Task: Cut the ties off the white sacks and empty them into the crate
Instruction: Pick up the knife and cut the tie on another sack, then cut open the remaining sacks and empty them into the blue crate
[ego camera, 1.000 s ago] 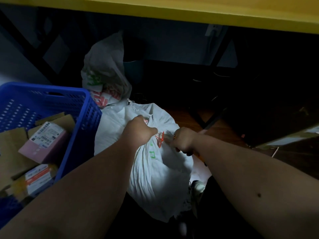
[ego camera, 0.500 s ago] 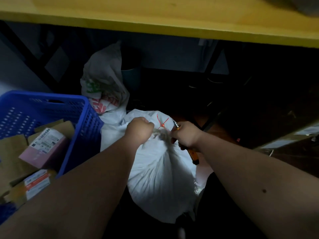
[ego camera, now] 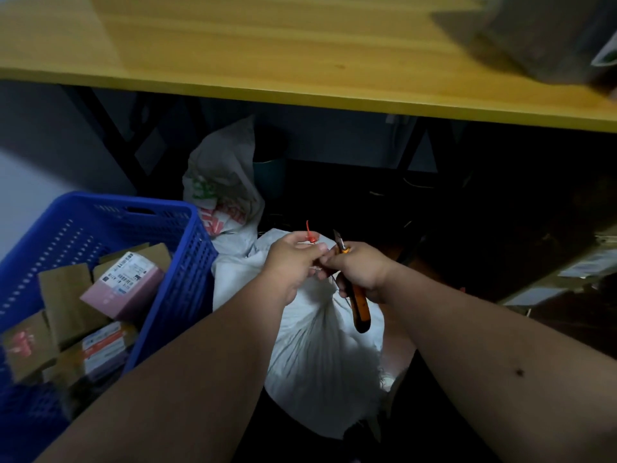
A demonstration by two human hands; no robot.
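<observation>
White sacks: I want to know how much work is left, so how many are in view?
2. One white sack between the forearms, in front of the person; another behind it under the table, beside the blue crate. More may be hidden.

Above me at twelve o'clock runs a yellow wooden tabletop (ego camera: 300, 55), and a grey bundle (ego camera: 547, 35) sits blurred on its corner at one o'clock. Under the table I see dark crossed legs (ego camera: 110, 135) at eleven o'clock and a teal bin (ego camera: 270, 177) just past centre towards twelve. At three o'clock a dim shelf edge holds pale papers (ego camera: 584, 265), too dark to read.
</observation>
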